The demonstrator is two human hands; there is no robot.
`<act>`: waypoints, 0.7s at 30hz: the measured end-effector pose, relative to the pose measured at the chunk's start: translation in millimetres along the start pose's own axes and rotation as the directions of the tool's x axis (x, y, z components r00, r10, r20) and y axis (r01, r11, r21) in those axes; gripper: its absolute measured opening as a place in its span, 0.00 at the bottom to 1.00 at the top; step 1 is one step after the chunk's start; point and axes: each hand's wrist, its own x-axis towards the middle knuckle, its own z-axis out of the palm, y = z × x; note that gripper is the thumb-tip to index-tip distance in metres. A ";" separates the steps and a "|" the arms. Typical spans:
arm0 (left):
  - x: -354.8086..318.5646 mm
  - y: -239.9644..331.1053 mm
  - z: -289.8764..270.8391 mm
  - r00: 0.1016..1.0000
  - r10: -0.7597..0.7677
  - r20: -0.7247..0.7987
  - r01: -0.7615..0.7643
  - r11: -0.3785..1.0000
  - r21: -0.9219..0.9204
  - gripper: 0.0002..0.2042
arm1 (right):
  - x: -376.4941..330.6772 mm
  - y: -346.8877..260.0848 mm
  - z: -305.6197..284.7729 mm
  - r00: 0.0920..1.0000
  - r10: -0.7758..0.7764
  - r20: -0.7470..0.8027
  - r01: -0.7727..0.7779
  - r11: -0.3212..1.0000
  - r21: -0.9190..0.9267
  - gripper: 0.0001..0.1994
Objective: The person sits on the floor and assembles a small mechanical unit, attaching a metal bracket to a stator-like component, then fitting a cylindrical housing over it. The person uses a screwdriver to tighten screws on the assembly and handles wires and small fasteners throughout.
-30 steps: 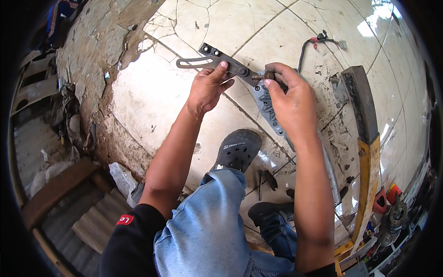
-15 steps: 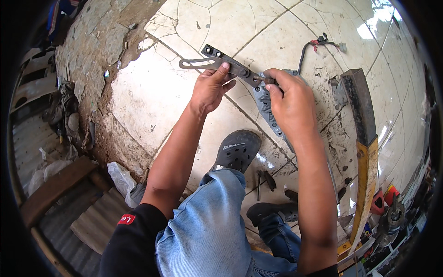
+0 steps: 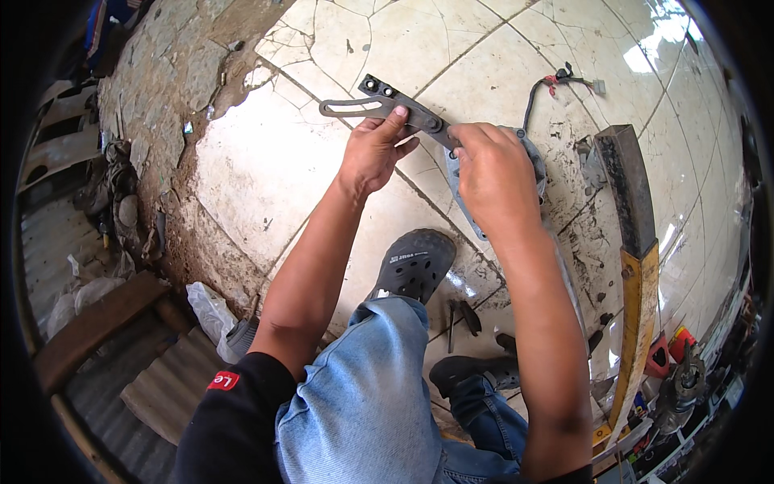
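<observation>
My left hand [image 3: 375,149] holds a dark metal bracket [image 3: 423,120] from below, its thumb pressed on top. The bracket is made of a long slotted arm and a straight bar with holes, joined by a round head. At its lower right end, my right hand [image 3: 496,173] is closed, with thumb and fingertips pinched. The bolt seen there earlier is hidden by those fingers. Beneath the right hand, on the floor, lies a grey metal housing [image 3: 528,145] with holes around its rim, partly covered by the hand.
A cable with a connector [image 3: 564,77] lies beyond the housing. On the right stands a black and yellow metal post [image 3: 633,242]. Dark tools [image 3: 468,318] lie near my shoes [image 3: 415,262]. A wooden chair-like frame [image 3: 105,323] and a plastic bag [image 3: 211,310] are at left.
My right hand has shifted slightly left and turned over the bracket's end, covering the bolt that showed between its fingers. My left hand and the bracket have moved slightly right.
</observation>
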 end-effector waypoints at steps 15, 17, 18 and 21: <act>-7.3 -3.5 17.8 0.998 -0.055 0.008 0.055 0.998 -0.035 0.17 | -14.9 54.3 -24.0 0.835 0.544 0.081 -0.549 0.831 0.090 0.31; -12.7 -4.3 24.1 0.999 -0.009 0.035 0.009 1.000 0.018 0.24 | -18.0 54.5 -25.6 0.802 0.579 0.144 -0.595 0.794 0.123 0.36; -11.6 -6.5 22.4 0.994 0.007 0.112 -0.013 0.999 0.051 0.26 | -20.2 54.9 -23.8 0.817 0.557 0.148 -0.573 0.812 0.110 0.38; -9.7 -8.9 21.2 0.972 -0.005 0.235 -0.015 0.997 0.081 0.34 | -23.9 59.4 -22.5 0.845 0.512 0.154 -0.531 0.837 0.132 0.41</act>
